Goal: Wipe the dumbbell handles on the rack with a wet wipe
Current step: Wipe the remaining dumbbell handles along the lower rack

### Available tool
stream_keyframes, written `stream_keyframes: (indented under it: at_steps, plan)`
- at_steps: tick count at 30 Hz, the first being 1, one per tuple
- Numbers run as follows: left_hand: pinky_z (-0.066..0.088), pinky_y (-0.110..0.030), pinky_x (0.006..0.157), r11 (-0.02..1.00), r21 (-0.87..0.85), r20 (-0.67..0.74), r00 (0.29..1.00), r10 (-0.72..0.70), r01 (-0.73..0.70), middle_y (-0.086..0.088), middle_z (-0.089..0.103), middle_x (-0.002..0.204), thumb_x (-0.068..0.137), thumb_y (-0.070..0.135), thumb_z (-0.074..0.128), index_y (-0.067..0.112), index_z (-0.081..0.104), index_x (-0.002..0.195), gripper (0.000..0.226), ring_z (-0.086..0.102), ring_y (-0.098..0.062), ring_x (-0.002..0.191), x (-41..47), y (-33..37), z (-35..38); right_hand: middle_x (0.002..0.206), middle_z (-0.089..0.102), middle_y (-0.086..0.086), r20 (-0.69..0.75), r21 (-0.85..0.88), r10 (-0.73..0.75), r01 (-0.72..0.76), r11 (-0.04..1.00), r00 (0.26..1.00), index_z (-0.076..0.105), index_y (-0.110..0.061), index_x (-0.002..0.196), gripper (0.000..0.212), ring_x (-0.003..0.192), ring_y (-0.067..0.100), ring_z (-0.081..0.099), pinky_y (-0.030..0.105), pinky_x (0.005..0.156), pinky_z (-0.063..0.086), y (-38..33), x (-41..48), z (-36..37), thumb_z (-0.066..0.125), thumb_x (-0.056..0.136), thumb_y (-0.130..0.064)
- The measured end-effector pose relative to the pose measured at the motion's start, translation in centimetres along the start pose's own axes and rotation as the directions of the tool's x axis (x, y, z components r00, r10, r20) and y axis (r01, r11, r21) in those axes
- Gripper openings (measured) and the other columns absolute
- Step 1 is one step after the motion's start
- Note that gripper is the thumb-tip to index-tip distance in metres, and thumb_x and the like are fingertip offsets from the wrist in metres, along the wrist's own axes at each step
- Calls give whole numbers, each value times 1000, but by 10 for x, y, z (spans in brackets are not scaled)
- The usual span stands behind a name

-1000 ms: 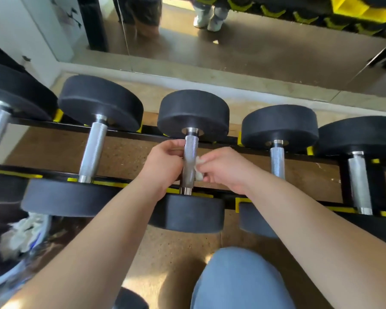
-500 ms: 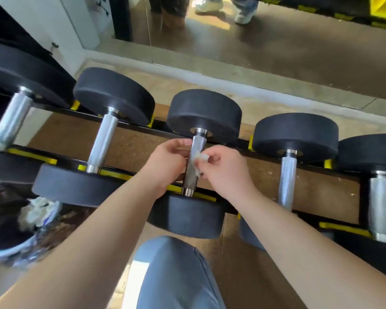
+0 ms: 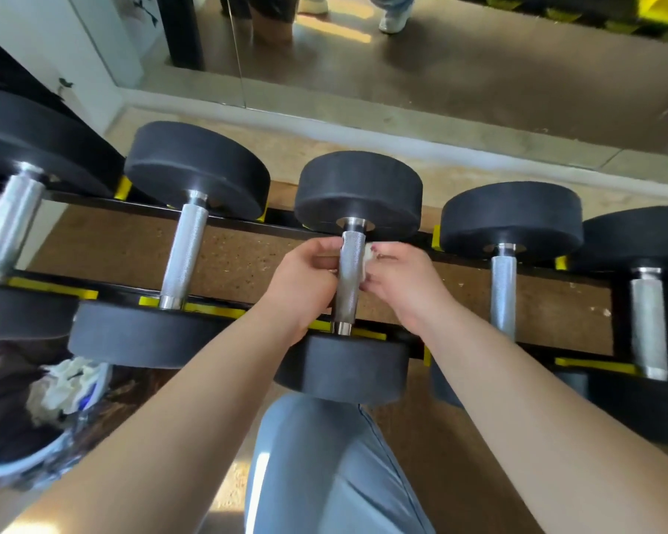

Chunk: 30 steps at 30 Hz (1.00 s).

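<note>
1. The middle dumbbell (image 3: 357, 194) lies across the black-and-yellow rack (image 3: 55, 286), its knurled steel handle (image 3: 348, 298) running away from the person.
2. The left hand (image 3: 305, 287) comes in from the left of that dumbbell, its fingers curled round the handle's far half.
3. The right hand (image 3: 402, 287) is on the dumbbell's right side. Its fingertips pinch a small white wet wipe (image 3: 367, 260) against the handle, close to the far head.
4. The two hands sit close together with only the bar between them.
5. Further dumbbells (image 3: 504, 287) lie left and right of the middle dumbbell on the same rack.
6. Below and to the left of the dumbbell is a lined container (image 3: 24, 468) holding crumpled white material. Directly below it is a knee (image 3: 324, 456) in grey-blue trousers.
</note>
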<state>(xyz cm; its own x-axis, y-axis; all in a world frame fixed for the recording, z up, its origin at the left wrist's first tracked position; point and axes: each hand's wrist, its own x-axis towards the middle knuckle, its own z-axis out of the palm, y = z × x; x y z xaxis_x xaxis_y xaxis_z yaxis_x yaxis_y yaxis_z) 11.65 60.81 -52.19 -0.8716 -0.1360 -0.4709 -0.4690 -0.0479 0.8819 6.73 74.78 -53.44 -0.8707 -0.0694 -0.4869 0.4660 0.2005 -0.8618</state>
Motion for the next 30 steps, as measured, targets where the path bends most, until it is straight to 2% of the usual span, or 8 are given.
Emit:
stream_keyframes:
  at_steps: [2, 5, 8, 12, 15, 18, 22, 30]
  plan:
    - [62, -35, 79, 996, -75, -1, 998, -56, 56, -1, 79, 102, 89, -16, 40, 23, 69, 113, 54, 76, -18, 94, -1, 4, -1, 105, 76, 13, -32, 74, -27, 30, 997, 999, 71, -9, 111, 27, 96, 24, 76, 38, 88, 63, -8, 6, 2, 56, 96, 7]
    - [61, -31, 68, 982, -149, -42, 992, -121, 114, -2, 79, 102, 88, -14, 31, 22, 71, 107, 57, 77, -12, 86, 2, 7, 1, 110, 75, 21, 186, -125, 152, -130, 984, 971, 69, 2, 118, 26, 97, 28, 76, 31, 77, 64, -5, -4, -2, 54, 98, 8]
    - [59, -44, 89, 982, -131, -114, 982, -151, 136, 3, 78, 101, 85, -11, 33, 27, 75, 99, 58, 73, -14, 98, 8, 6, 4, 117, 74, 19, 344, -381, 346, -207, 901, 873, 67, 5, 120, 28, 104, 24, 75, 30, 87, 62, 7, -14, -10, 57, 94, 11]
    - [58, -38, 87, 989, -102, -109, 987, -120, 109, 5, 79, 98, 83, -13, 31, 24, 75, 105, 62, 73, -10, 99, 4, 7, 2, 120, 71, 23, 243, 108, 216, -248, 963, 945, 62, 7, 128, 35, 104, 27, 74, 36, 86, 63, -1, 1, -5, 48, 97, 15]
    - [56, -34, 83, 988, -110, -95, 989, -116, 105, 5, 80, 94, 84, -12, 31, 24, 74, 105, 60, 73, -8, 96, 2, 9, 0, 109, 76, 15, -26, 322, 28, -18, 947, 999, 69, 0, 121, 27, 98, 22, 76, 37, 91, 61, -9, 10, 6, 58, 98, 7]
    - [55, -43, 94, 984, -129, -65, 989, -133, 124, 5, 80, 91, 86, -10, 32, 24, 74, 103, 57, 74, -12, 97, 1, 9, 0, 99, 78, -1, -132, -160, -219, 197, 967, 967, 75, -16, 101, 14, 90, 9, 75, 36, 87, 63, -1, -8, 3, 69, 94, -6]
    - [59, -44, 90, 977, -172, -64, 988, -142, 129, -1, 79, 97, 85, -12, 29, 21, 74, 106, 59, 74, -18, 99, 4, 8, 0, 86, 70, -12, 201, -627, -282, 345, 699, 938, 79, -26, 84, 5, 79, 4, 67, 27, 75, 55, 5, -42, -10, 81, 85, -30]
    - [59, -38, 88, 975, -180, -60, 988, -140, 127, 0, 80, 99, 93, -10, 32, 20, 73, 112, 55, 74, -15, 99, 2, 9, 0, 93, 72, -4, 79, -697, -645, 505, 509, 760, 80, -28, 113, 20, 85, 12, 65, 22, 74, 50, -16, -5, 0, 66, 98, -29]
